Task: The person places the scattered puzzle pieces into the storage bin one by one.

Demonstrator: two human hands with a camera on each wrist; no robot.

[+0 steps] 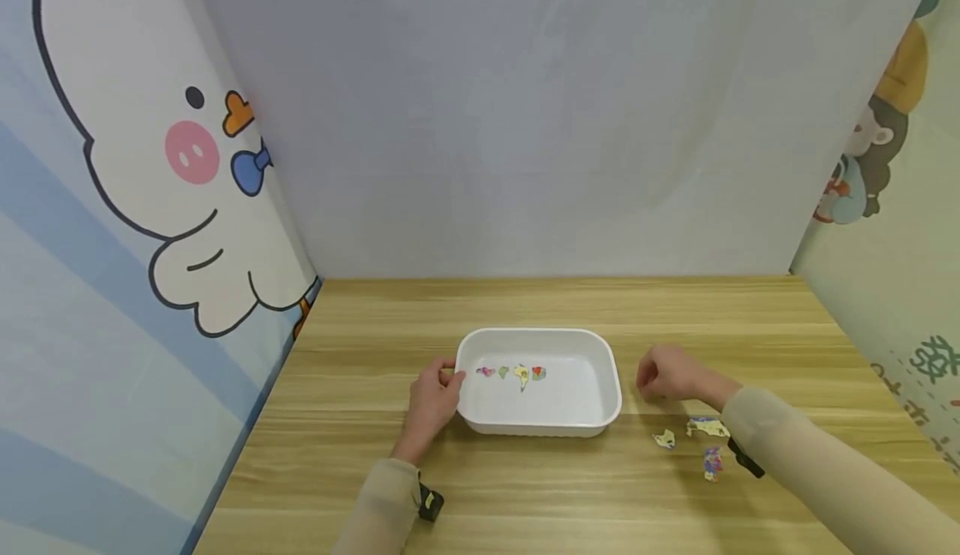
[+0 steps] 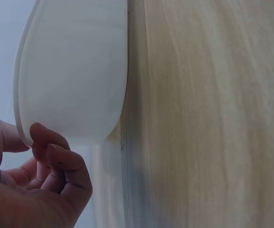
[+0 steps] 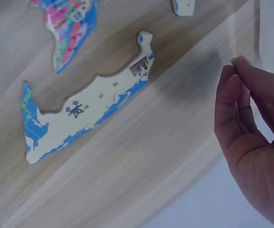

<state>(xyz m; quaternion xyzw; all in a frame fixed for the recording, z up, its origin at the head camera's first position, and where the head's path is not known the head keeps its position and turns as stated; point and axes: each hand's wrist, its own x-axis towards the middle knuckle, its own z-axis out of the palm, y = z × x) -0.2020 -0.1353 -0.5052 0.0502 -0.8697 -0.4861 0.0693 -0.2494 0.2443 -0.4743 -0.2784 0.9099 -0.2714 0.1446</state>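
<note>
A white rectangular tub (image 1: 538,430) stands on the table with several small colourful map puzzle pieces (image 1: 522,376) in a row inside. My left hand (image 1: 435,397) pinches its left rim, thumb over the edge and curled fingers against the outer wall (image 2: 75,71). Beyond the tub's right end, my right hand (image 1: 667,373) is raised over the table. Between its thumb and fingertips it pinches a tiny piece (image 3: 233,61), of which only a dark edge shows. Below that hand lie a long cream-and-blue puzzle piece (image 3: 89,109), a pink-and-blue one (image 3: 70,28) and a small cream one (image 1: 664,438).
The wood-grain table (image 1: 360,313) meets a plain grey curtain (image 1: 510,138) at the back. A printed cloth with a cartoon duck (image 1: 135,105) hangs on the left, and another printed cloth (image 1: 877,288) on the right. A black wrist device (image 1: 430,502) sits at the left cuff.
</note>
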